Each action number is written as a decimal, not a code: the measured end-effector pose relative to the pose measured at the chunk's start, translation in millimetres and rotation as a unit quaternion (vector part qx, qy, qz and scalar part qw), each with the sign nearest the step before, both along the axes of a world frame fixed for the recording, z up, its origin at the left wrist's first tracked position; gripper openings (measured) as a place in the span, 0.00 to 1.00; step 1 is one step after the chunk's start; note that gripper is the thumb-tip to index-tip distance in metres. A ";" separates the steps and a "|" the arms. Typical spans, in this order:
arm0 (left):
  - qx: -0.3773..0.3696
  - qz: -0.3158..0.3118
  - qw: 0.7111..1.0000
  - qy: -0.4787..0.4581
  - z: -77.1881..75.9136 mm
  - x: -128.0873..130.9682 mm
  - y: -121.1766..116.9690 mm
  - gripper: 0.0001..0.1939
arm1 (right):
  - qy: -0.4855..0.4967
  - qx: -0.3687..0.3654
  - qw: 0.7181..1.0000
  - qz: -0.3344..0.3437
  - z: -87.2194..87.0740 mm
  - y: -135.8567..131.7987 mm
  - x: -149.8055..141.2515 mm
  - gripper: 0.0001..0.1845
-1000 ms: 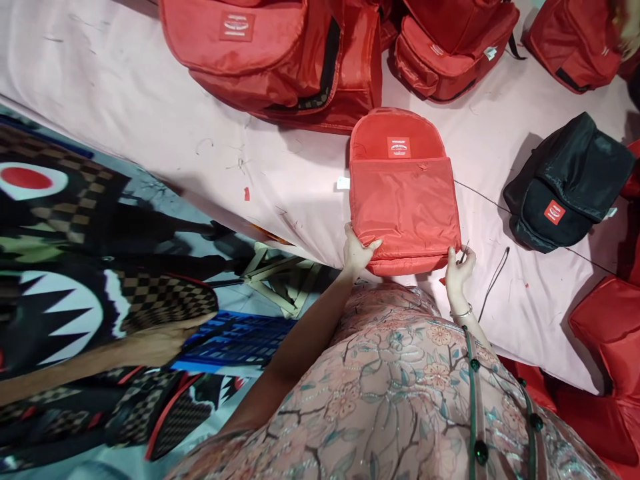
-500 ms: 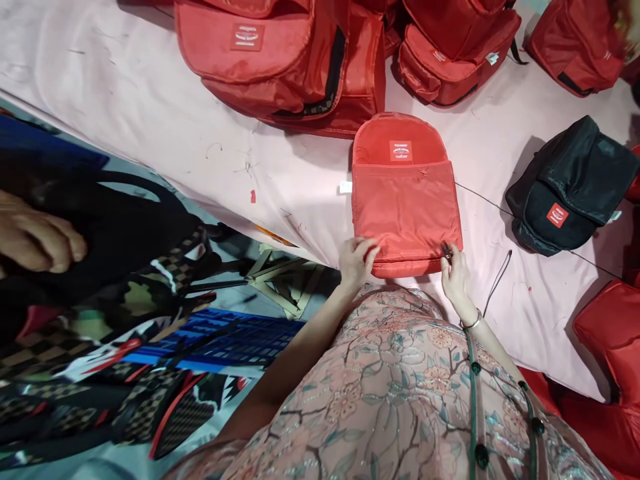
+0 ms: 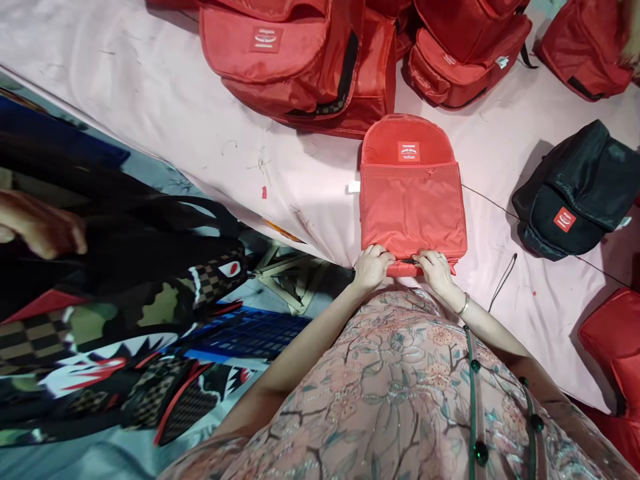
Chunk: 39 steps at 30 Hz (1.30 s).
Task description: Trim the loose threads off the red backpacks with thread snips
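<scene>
Red arch-topped fabric bag, likely soft and light, suits holding by the lower edge our fingers pinch mid-frame.

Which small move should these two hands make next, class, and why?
Probably, the right hand should ease the small dark object along the lower edge of the red, round-topped fabric bag, with the left hand steadying it: both hands are at that edge, with the object, too small to identify, between them.
</scene>
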State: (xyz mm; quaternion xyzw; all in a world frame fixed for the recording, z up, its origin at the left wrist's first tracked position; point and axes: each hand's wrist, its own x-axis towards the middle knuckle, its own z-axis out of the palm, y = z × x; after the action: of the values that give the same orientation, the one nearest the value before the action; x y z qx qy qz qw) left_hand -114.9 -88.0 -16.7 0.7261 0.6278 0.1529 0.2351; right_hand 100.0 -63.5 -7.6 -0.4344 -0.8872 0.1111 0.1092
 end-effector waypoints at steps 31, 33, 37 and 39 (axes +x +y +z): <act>-0.013 0.007 1.000 -0.001 4.4 4.0 3.0 0.11 | 0.001 -0.031 0.999 0.033 3.2 2.5 -11.0 0.14; -0.006 0.000 1.000 -0.018 2.8 2.3 2.0 0.12 | 0.035 -0.043 0.998 0.006 4.3 2.6 -10.5 0.13; -0.004 -0.010 1.000 -0.029 2.7 -0.5 -0.5 0.14 | 0.134 -0.070 0.987 -0.057 10.7 -0.6 -7.7 0.14; -0.015 -0.012 1.000 -0.017 6.5 -0.8 -3.8 0.13 | 0.177 -0.091 0.977 -0.073 14.4 -6.4 -7.5 0.15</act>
State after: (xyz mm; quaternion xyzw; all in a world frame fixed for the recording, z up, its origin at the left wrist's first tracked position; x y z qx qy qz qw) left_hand -115.7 -91.9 -10.2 0.7273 0.6173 0.1525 0.2584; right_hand 92.5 -69.9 6.8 -0.4793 -0.8059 0.2585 0.2323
